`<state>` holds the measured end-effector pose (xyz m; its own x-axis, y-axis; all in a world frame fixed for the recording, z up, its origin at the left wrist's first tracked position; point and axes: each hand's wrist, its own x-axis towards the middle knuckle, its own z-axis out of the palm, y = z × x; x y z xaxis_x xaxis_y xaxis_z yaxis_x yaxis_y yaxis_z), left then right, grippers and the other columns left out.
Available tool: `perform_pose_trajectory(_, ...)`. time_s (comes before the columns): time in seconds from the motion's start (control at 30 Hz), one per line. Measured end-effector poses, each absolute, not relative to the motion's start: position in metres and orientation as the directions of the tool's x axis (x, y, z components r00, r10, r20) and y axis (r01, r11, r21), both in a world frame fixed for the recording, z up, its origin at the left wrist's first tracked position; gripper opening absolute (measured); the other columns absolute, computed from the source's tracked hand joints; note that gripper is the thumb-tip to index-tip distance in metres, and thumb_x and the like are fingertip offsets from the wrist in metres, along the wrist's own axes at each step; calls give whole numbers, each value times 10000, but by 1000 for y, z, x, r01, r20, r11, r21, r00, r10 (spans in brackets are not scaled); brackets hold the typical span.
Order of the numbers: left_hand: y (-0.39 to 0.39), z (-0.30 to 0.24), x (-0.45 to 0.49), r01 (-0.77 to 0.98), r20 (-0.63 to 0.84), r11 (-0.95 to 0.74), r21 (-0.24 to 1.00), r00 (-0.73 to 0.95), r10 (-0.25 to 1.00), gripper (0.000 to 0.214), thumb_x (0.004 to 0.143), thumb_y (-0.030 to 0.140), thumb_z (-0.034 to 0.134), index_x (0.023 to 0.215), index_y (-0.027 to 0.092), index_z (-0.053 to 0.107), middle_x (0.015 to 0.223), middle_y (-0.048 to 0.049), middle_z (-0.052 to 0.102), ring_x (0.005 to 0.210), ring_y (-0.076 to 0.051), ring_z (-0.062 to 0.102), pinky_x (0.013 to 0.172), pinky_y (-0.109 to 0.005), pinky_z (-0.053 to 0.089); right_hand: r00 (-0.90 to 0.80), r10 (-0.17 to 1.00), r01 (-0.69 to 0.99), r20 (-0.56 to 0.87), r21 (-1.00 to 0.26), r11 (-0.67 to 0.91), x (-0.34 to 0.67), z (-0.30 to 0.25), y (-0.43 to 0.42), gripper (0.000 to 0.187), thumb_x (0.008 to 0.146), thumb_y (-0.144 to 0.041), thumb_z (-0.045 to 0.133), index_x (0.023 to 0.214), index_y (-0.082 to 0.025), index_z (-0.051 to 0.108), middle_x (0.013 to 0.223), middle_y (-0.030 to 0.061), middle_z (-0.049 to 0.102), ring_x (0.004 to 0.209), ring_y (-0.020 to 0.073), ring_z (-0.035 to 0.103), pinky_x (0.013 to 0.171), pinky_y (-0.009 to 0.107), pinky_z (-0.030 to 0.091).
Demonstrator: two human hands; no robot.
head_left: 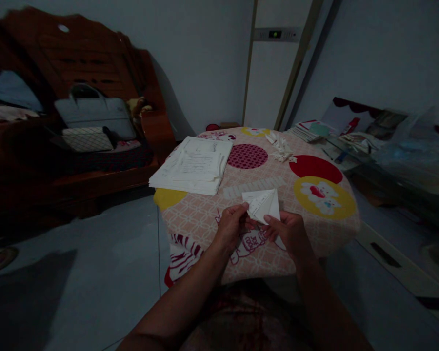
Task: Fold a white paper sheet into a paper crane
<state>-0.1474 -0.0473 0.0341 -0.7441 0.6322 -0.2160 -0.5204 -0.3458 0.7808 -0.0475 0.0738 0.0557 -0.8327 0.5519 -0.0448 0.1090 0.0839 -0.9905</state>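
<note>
Two bare forearms (pixel 193 287) nearest, mine, reaching up over one lap of dark patterned cloth (pixel 241 317). Just beyond them, both hands close on one folded paper (pixel 264 204), held above the near half of the table. Left hand (pixel 231 223): pinching its left edge, thumb on top. Right hand (pixel 287 231): pinching its near right corner, thumb likewise on top. Hands apart from each other, joined only by the paper, which shows creased flaps and some printed lines.

One round table under one pinkish tablecloth (pixel 197 214). On its right side, one yellow circle (pixel 324 196) with two white bears; beyond that, one plain red oval (pixel 315 168). Just past my paper, one row of pale strips (pixel 254 186), too dim for me to count. Left, one stack of white sheets (pixel 190 168), number not readable. Far right of the cloth, one heap of small white pieces (pixel 280 147), overlapping, uncounted.

Farther left: one wooden settee (pixel 76 53), bearing one pale handbag (pixel 98 116) and one checked pouch (pixel 88 139) before it. Farthest, one tall white cabinet (pixel 269 80) with one lit display.
</note>
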Motion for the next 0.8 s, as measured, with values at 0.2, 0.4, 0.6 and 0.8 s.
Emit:
perform_pose_trajectory(0.2, -48, 33, -146, -510, -181, -353, 784, -733, 656, 421, 692, 469, 776, 832, 81, 687, 706, -82, 704, 511, -129, 639, 492, -214, 520, -804, 594, 96, -31, -992, 78, -49, 55, 74, 265, 716, -385, 715, 660, -128, 679, 516, 44, 671, 383, 139, 583, 349, 222, 429)
perform_pose_trajectory(0.4, -49, 33, -145, -503, -146, -365, 784, -719, 679, 340, 695, 396, 790, 800, 88, 693, 701, -76, 713, 558, -129, 656, 564, -219, 538, -779, 623, 99, -64, -995, 22, -48, 52, 75, 248, 716, -364, 717, 677, -122, 680, 512, 38, 663, 384, 129, 576, 351, 216, 431)
perform_pose_trajectory(0.6, -49, 33, -145, -489, -120, -360, 794, -707, 697, 289, 733, 378, 763, 784, 104, 690, 681, -65, 710, 577, -125, 663, 584, -213, 536, -776, 617, 103, -127, -992, -74, -49, 56, 71, 253, 699, -363, 724, 669, -118, 672, 519, 43, 663, 372, 127, 567, 337, 212, 423)
perform_pose_trajectory(0.8, -49, 36, -142, -457, -137, -338, 823, -737, 662, 378, 673, 334, 809, 951, 111, 683, 754, -56, 717, 607, -135, 670, 594, -229, 544, -755, 640, 98, -143, -990, -105, -51, 58, 67, 254, 674, -358, 740, 667, -113, 674, 511, 46, 662, 368, 129, 565, 332, 210, 423)
